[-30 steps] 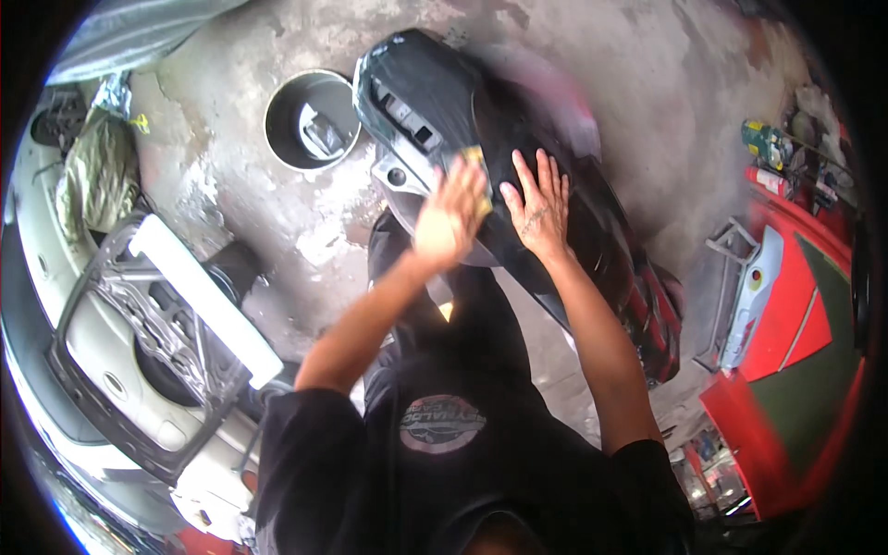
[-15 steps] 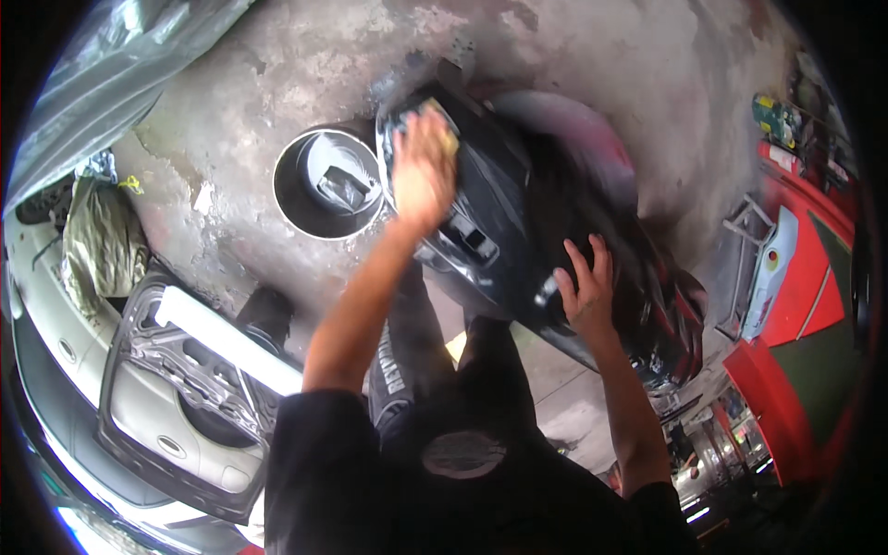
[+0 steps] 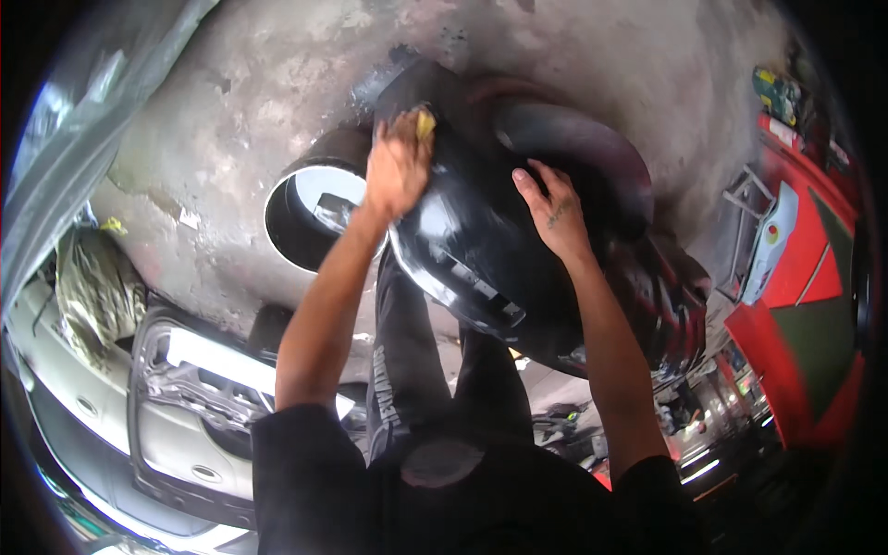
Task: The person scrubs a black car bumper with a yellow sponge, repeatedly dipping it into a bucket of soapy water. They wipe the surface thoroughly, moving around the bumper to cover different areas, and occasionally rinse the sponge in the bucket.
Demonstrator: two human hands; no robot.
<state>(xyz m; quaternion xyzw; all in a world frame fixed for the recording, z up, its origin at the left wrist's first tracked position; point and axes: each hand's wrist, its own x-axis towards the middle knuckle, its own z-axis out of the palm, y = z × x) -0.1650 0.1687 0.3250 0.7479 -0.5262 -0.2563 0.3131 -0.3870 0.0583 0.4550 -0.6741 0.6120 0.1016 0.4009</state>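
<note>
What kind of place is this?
Probably a car repair or body shop: there's a big black bumper-like part, a red panel at the right, and a stained floor.

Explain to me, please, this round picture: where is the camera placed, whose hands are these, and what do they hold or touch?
There is no machine here. A person works with two bare hands, and a wide fisheye camera worn on the head looks down at them. That is why the edges bend and the rim is dark.

The left hand holds a small yellow pad against a large, glossy black curved part. The right hand holds nothing that I can see; it is spread at the same part, apparently resting on it.

Beside the part, on the stained grey floor, is a dark round bucket with something pale inside. Its contents are not clear enough to name.
</note>
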